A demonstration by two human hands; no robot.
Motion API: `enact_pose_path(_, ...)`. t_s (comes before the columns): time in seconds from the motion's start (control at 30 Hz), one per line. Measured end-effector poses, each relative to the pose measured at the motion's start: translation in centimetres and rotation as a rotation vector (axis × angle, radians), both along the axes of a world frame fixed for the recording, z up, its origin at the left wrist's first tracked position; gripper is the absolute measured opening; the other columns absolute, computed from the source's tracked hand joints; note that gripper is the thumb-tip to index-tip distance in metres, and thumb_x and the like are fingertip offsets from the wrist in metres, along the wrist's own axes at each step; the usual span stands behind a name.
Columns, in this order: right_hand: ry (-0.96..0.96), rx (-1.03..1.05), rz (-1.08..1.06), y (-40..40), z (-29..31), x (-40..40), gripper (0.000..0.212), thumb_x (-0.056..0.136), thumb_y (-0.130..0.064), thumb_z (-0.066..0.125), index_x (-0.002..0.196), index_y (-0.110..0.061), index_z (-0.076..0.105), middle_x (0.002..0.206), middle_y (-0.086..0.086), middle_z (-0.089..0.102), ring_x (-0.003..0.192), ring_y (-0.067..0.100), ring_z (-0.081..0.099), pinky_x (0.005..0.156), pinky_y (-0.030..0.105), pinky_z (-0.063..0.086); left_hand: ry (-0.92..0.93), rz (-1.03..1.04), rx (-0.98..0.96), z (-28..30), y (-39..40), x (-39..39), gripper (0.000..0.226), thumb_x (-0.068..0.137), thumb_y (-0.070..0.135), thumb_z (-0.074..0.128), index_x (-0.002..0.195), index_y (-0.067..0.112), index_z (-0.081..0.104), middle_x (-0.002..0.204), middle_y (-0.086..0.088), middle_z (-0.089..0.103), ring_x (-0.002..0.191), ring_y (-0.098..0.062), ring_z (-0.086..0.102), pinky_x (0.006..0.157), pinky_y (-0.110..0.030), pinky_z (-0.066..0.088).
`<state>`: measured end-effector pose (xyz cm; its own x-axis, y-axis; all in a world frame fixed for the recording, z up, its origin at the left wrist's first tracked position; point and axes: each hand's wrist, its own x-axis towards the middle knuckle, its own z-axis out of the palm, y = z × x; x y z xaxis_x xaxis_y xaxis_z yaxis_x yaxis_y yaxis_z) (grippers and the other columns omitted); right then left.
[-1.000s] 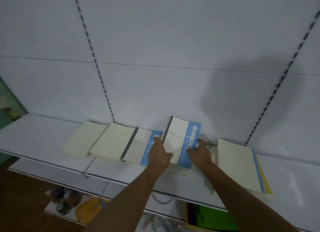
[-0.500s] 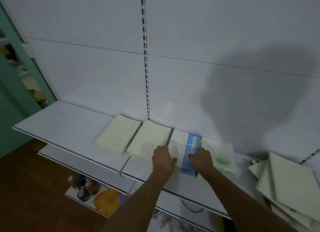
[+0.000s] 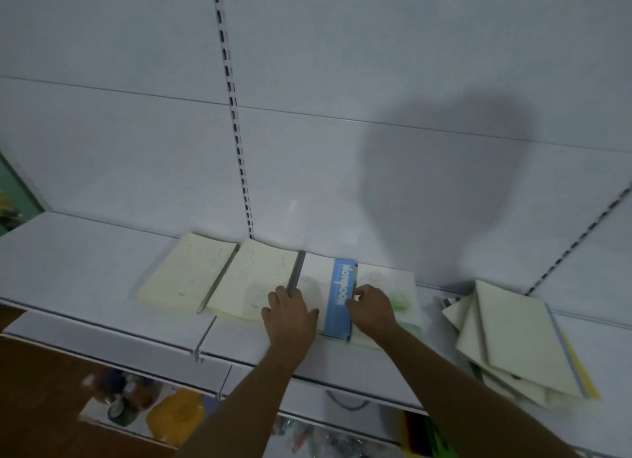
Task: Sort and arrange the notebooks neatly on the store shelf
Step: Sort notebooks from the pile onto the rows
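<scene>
Lower edge of the frame: your two bare forearms rise toward the centre; below them a lower shelf (image 3: 113,348) with blurred goods, too soft to tell apart.

Centre: your left hand (image 3: 290,317) lies flat, fingers straight, pressing on the white cover of the blue-banded notebook (image 3: 338,297) by its grey spine; an open grip, nothing curled round; your right hand (image 3: 371,309) sits at the notebook's right edge, fingers curled against the blue band and pinching it; grip closed on that notebook.

The notebook lies flat on the white store shelf (image 3: 68,269), third in a row; left of it, touching, a cream notebook (image 3: 253,280); further left, just beside, another cream notebook (image 3: 186,273); right of it, partly under your right hand, a notebook with a green smudge (image 3: 393,286) on its cover.

Right side of the frame: a loose, skewed pile of notebooks (image 3: 519,341), well apart from the row, overlapping at angles.

Behind all: the white back panel (image 3: 136,132), a slotted upright (image 3: 236,122) running down to the row, a rounded shadow right of centre.
</scene>
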<state>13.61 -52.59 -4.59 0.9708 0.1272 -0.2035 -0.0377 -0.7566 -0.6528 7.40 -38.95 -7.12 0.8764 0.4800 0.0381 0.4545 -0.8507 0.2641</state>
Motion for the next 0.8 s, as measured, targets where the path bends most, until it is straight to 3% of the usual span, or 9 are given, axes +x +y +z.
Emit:
enact_pose_path(0.1, -0.064, 0.023, -0.053, -3.2, 0.5, 0.2, 0.033, 0.087, -0.020, 0.057, 0.118, -0.011, 0.060, 0.122, 0.007, 0.061, 0.115, 0.021, 0.054, 0.096, 0.025, 0.038, -0.039, -0.042, -0.023, 0.8, -2.6, 0.7, 0.040, 0.092, 0.043, 0.047, 0.123, 0.018, 0.051, 0.125, -0.005, 0.045, 0.115, -0.020, 0.044, 0.090, -0.032, 0.040)
enact_pose_path(0.3, -0.133, 0.008, -0.237, -13.8, 1.9, 2.1, 0.029, 0.085, -0.019, 0.057, 0.113, -0.013, 0.061, 0.118, 0.007, 0.063, 0.112, 0.024, 0.057, 0.092, 0.028, 0.042, -0.060, -0.205, -0.147, 2.8, -12.6, 2.8, 0.033, 0.092, 0.042, 0.047, 0.115, 0.020, 0.053, 0.117, -0.003, 0.052, 0.110, -0.020, 0.051, 0.087, -0.034, 0.044)
enact_pose_path(0.53, -0.090, -0.265, -0.396, -28.6, 0.7, 3.1, 0.047, 0.089, -0.039, 0.054, 0.127, -0.010, 0.049, 0.126, 0.011, 0.051, 0.119, 0.029, 0.048, 0.096, 0.039, 0.043, -0.046, -0.373, -0.380, 2.9, -25.8, 4.8, 0.040, 0.090, 0.045, 0.053, 0.114, 0.013, 0.058, 0.116, -0.006, 0.056, 0.110, -0.021, 0.053, 0.090, -0.032, 0.046)
enact_pose_path(0.67, 0.020, -0.335, -0.411, -33.8, -0.8, 2.8, 0.071, 0.080, -0.059, 0.061, 0.126, -0.008, 0.045, 0.124, 0.013, 0.047, 0.117, 0.031, 0.048, 0.093, 0.042, 0.044, 0.097, -0.371, -0.255, 2.5, -31.2, 5.2, 0.061, 0.085, 0.060, 0.053, 0.122, 0.011, 0.054, 0.124, -0.008, 0.051, 0.118, -0.024, 0.046, 0.094, -0.035, 0.043)
enact_pose_path(0.8, 0.054, -0.172, -0.410, -35.7, -2.5, 2.6, 0.074, 0.077, -0.052, 0.070, 0.127, -0.004, 0.044, 0.126, 0.016, 0.043, 0.117, 0.035, 0.048, 0.096, 0.044, 0.045, 0.159, -0.316, -0.208, 1.9, -34.0, 5.4, 0.063, 0.079, 0.057, 0.063, 0.119, 0.011, 0.048, 0.123, -0.008, 0.051, 0.116, -0.024, 0.047, 0.092, -0.036, 0.042)
